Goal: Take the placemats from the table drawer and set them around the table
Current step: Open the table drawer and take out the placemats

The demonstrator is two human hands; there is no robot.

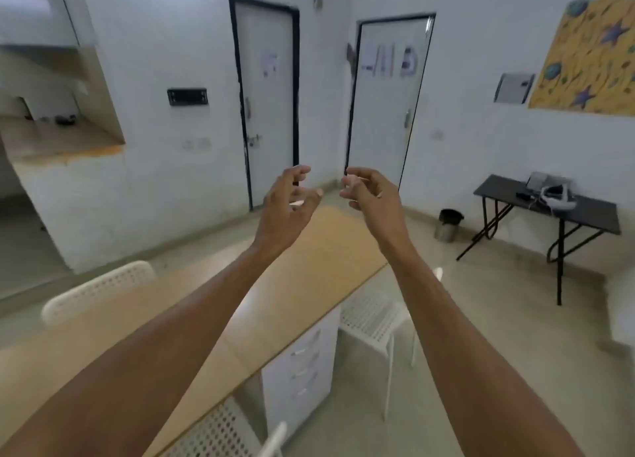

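A long light-wood table (309,277) runs from the lower left toward the far middle. Under its right side stands a white drawer unit (302,363) with several shut drawers. No placemats are in view. Both my arms are stretched out above the table. My left hand (288,205) is raised with its fingers spread and curled, holding nothing. My right hand (367,190) is beside it, a small gap apart, fingers loosely curled and also without anything in them.
White perforated chairs stand at the table's left (99,288), right (374,322) and near edge (220,432). A black folding table (584,216) with a headset is at the right wall, a metal bin (448,224) beside it. Two shut doors face me.
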